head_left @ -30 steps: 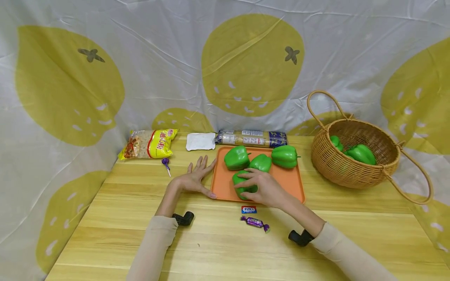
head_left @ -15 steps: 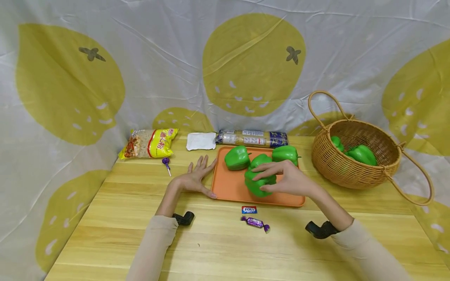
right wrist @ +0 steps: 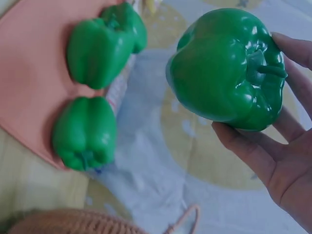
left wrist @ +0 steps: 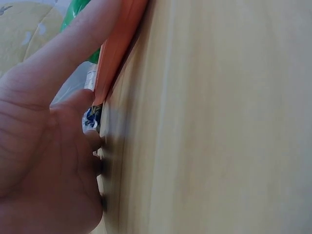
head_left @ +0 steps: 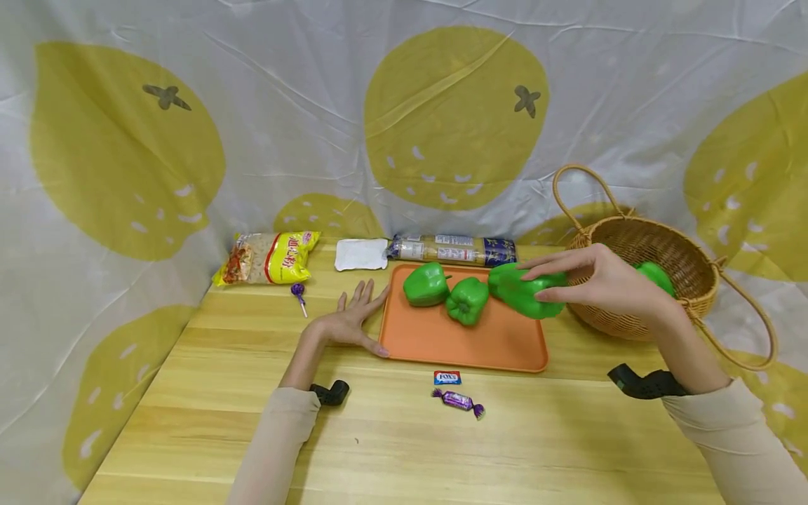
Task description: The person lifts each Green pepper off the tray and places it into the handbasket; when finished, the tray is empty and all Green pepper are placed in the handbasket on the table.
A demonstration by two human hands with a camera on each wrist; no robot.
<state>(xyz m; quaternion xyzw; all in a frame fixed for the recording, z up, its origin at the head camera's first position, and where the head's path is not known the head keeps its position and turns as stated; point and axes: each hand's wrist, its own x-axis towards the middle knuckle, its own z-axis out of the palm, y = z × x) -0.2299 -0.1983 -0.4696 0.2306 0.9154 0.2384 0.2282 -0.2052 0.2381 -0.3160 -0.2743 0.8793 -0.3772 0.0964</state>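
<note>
My right hand (head_left: 609, 284) grips a green bell pepper (right wrist: 224, 68) between thumb and fingers. It is lifted over the right end of the orange tray (head_left: 467, 347), just left of the wicker basket (head_left: 606, 319). Three other bell peppers lie on the tray: one at the back left (head_left: 426, 285), one in the middle (head_left: 467, 301), and one at the back right (right wrist: 85, 134), partly hidden in the head view behind the held pepper. Fingers spread, my left hand (head_left: 347, 322) rests at the tray's left edge. Inside the basket a bell pepper (head_left: 655, 278) shows, partly covered by my right hand.
Behind the tray lie a long noodle packet (head_left: 451, 249) and a white packet (head_left: 361, 254). A yellow food bag (head_left: 268, 259) and a purple lollipop (head_left: 298, 290) lie at left. In front are a small red-blue sweet (head_left: 447, 378) and a purple wrapped candy (head_left: 457, 400). The basket's handle (head_left: 766, 330) sticks out rightward.
My right hand has lifted a bell pepper from the tray's front and carried it right, towards the basket. My left hand has stayed at the tray's left edge.
</note>
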